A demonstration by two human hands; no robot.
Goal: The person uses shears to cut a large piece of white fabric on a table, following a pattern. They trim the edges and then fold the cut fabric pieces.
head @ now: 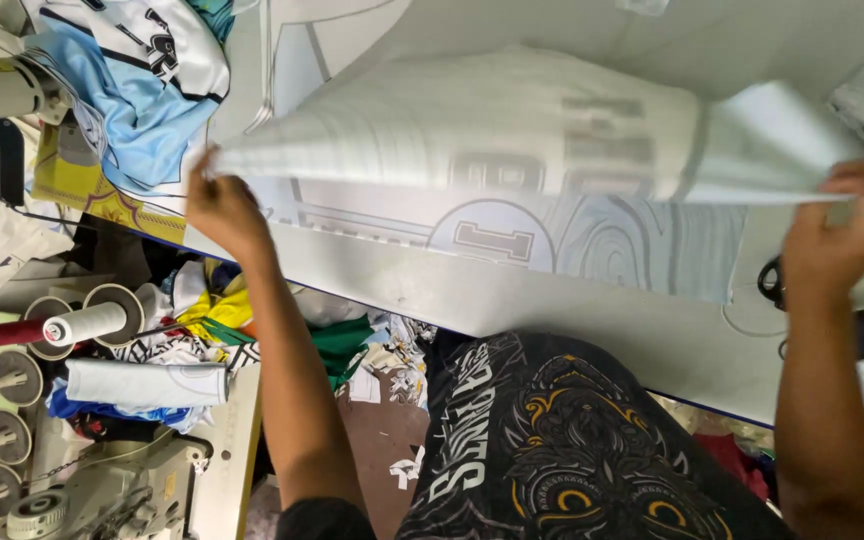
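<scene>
One pale grey printed fabric panel [472,130] is stretched between two hands: the left hand [220,205] pinches its near-left corner, the right hand [842,235] grips its right edge. It shows faint curved line patterns and block shapes. Below the left hand stand several thread spools [87,322].

Bare forearms; black garment [572,450] with white lettering, gold ornamental print.

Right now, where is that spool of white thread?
In the head view, the white thread spool lies low on the left, on the spool stand beside the sewing machine, just above a rolled pale cloth.
</scene>
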